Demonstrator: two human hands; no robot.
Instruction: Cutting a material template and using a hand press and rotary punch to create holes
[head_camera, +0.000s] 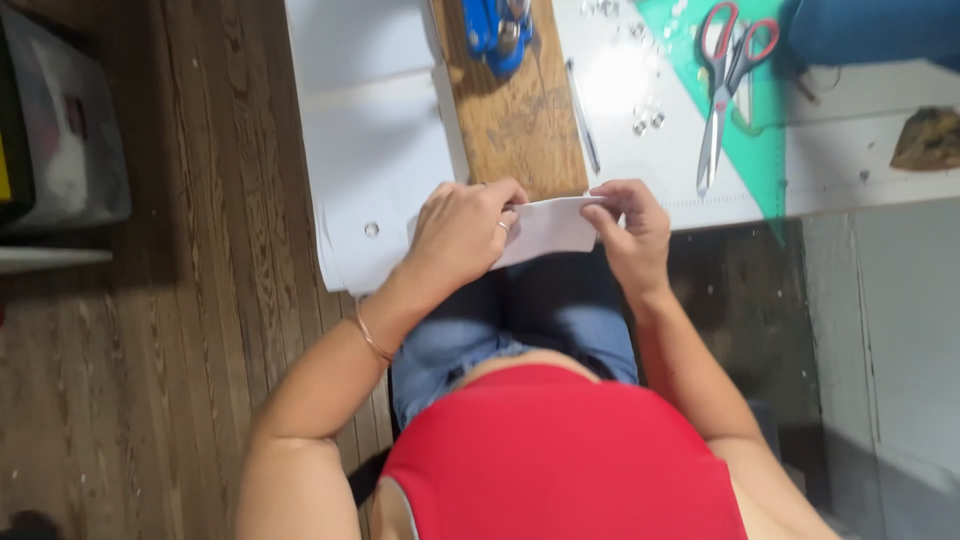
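Wooden floorboards (180, 330) ran under a white work table (880, 150), seen from above. At the table's near edge a white fabric strip (550, 225) was stretched between both hands, above the person's lap. Her left hand (462, 232), with a ring on one finger and a thin bracelet on the wrist, was closed over the strip's left end. Her right hand (630, 228) pinched the right end between thumb and fingers. Just beyond the strip lay a wood board (520, 120), with a blue tool (497, 28) at its far end. A larger white sheet (370, 150) with a metal eyelet lay left of the board. To the right lay a pen (582, 115), loose eyelets (648, 118), and red-handled scissors (725, 85) on a green mat (765, 150).
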